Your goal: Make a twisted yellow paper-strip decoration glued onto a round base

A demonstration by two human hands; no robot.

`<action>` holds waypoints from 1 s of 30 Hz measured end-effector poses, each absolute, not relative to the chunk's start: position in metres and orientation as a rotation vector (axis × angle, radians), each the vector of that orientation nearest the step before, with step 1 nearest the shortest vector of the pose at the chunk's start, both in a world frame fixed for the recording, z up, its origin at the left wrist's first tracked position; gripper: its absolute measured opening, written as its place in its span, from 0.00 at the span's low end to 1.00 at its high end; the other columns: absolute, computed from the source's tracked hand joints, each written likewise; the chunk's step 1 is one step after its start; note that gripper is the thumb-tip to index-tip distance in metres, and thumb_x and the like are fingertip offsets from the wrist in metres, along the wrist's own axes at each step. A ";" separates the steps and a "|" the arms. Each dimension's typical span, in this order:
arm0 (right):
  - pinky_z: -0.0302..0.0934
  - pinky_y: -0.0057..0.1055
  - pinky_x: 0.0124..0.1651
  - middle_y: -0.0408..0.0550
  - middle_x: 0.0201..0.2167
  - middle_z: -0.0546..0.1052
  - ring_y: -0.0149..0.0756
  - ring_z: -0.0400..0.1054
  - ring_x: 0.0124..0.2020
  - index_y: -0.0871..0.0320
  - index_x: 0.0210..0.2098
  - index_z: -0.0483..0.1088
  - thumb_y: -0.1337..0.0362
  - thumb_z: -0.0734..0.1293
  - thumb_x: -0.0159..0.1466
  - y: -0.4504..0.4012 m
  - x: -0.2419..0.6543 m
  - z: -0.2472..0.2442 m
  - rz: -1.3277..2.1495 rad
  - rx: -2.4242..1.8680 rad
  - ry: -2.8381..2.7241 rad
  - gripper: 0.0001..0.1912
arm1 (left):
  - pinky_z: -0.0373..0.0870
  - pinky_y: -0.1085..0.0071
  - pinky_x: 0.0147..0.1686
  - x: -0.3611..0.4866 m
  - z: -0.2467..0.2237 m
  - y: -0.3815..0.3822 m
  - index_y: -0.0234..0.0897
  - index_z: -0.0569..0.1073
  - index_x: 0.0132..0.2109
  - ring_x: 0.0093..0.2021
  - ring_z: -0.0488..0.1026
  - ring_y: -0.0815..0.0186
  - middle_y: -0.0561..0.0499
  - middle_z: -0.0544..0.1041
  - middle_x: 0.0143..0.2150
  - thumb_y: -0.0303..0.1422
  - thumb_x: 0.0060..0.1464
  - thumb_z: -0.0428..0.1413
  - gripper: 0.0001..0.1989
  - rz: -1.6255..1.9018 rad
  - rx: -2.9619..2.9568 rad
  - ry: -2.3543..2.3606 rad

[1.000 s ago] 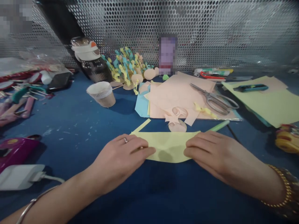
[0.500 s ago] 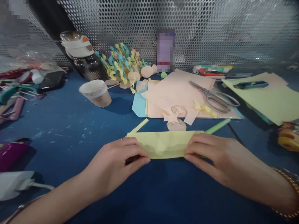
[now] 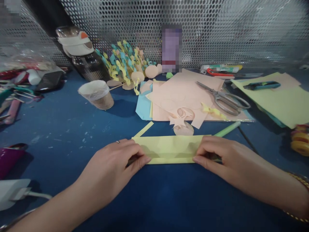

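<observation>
A long strip of yellow paper [image 3: 172, 146] lies crosswise on the blue table, with a narrow folded band along its near edge. My left hand [image 3: 118, 161] pinches the left end near that edge between thumb and fingers. At the right end, my right hand [image 3: 217, 154] grips the paper the same way. Behind the strip are a thin yellow slip [image 3: 144, 129], a round pink paper piece [image 3: 183, 129] and a green rod [image 3: 227, 129]. Scissors [image 3: 227, 100] rest on the pink sheets [image 3: 181, 90].
A paper cup [image 3: 96, 94] and a dark bottle [image 3: 90, 66] stand at the left back, beside curly paper pieces [image 3: 127, 64]. A cutter [image 3: 262, 85] lies on yellow sheets [image 3: 289, 100] at right. A white charger [image 3: 14, 193] sits at lower left.
A narrow folded band now shows along the strip's near edge. My left fingertips have shifted slightly left and my right ones slightly right. The view has moved a little.
</observation>
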State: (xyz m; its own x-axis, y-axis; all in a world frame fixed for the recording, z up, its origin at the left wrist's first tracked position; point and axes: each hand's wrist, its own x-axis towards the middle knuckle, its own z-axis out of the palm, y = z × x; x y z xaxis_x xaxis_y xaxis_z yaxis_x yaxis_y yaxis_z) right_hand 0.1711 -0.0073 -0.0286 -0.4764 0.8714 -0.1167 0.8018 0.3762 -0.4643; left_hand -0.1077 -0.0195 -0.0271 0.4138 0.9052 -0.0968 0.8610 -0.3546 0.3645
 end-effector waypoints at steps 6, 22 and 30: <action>0.61 0.28 0.31 0.43 0.29 0.73 0.31 0.67 0.29 0.54 0.26 0.69 0.57 0.63 0.63 -0.007 0.170 -0.027 0.796 -1.483 -2.446 0.12 | 0.61 0.72 0.24 -0.112 -0.022 -0.017 0.43 0.71 0.28 0.28 0.71 0.64 0.54 0.74 0.27 0.40 0.56 0.50 0.12 0.180 2.300 1.506; 0.62 0.30 0.34 0.43 0.31 0.71 0.32 0.67 0.32 0.54 0.27 0.69 0.58 0.61 0.65 -0.007 0.173 -0.033 0.772 -1.468 -2.485 0.12 | 0.64 0.71 0.28 -0.119 -0.016 -0.019 0.44 0.72 0.30 0.30 0.72 0.62 0.53 0.76 0.30 0.40 0.58 0.46 0.14 0.076 2.293 1.482; 0.60 0.30 0.33 0.43 0.30 0.69 0.32 0.66 0.31 0.54 0.25 0.67 0.55 0.63 0.63 -0.009 0.173 -0.034 0.747 -1.536 -2.464 0.13 | 0.61 0.69 0.26 -0.117 -0.016 -0.019 0.43 0.69 0.27 0.28 0.71 0.60 0.53 0.74 0.28 0.44 0.56 0.48 0.15 0.014 2.285 1.597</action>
